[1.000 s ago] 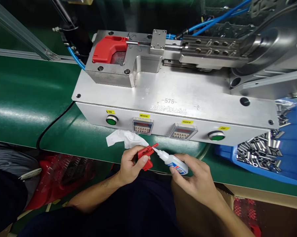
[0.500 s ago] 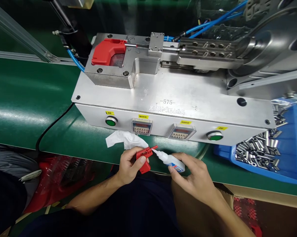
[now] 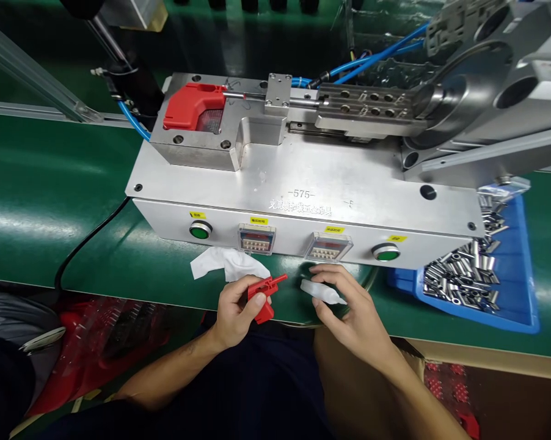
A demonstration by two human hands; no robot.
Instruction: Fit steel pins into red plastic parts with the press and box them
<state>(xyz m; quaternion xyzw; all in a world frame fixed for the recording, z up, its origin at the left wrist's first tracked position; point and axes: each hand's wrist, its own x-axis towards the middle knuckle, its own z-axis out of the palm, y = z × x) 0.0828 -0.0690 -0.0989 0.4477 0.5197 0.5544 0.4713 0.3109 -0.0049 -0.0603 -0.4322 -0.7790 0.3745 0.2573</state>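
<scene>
In front of the control panel, the glue bottle has swung its nozzle off the red plastic part; the right hand, fingers curved, holds the bottle, the left hand pinches the part.

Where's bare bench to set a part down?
Free: green bench left of black cable, before metal frame; smaller, between cable and white cloth.
Crowded: before the machine, around left hand, red part, right hand and white bottle; at right, blue bin.
</scene>
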